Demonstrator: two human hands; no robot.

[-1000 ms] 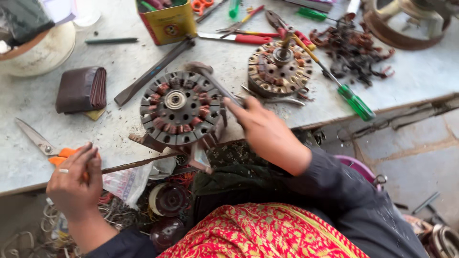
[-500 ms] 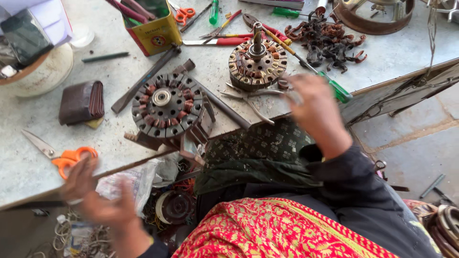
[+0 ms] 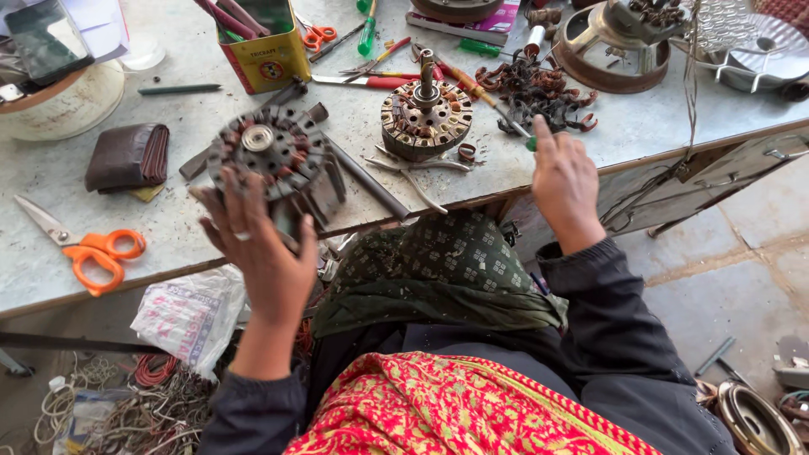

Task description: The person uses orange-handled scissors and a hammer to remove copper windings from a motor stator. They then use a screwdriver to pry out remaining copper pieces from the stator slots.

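My left hand [image 3: 263, 253] is raised with its fingers spread and nothing in it, its fingertips just over the near edge of a round wound stator [image 3: 268, 150] on the grey bench [image 3: 168, 223]. My right hand [image 3: 565, 181] rests at the bench's front edge, fingers curled over the green handle of a screwdriver [image 3: 531, 143] whose shaft runs up and left. A second stator [image 3: 425, 118] with an upright shaft stands between the hands, and thin metal tweezers [image 3: 413, 173] lie in front of it.
Orange scissors [image 3: 93, 253] and a brown wallet [image 3: 126, 157] lie at the left. A yellow tin [image 3: 263, 50] of tools, copper wire scraps [image 3: 539, 93] and a round metal housing [image 3: 611, 46] sit behind. A white bag [image 3: 190, 316] and tangled wires [image 3: 126, 404] lie under the bench.
My left hand rose from below the bench edge up to the left stator. My right hand moved right, away from the stators, onto the green screwdriver handle.
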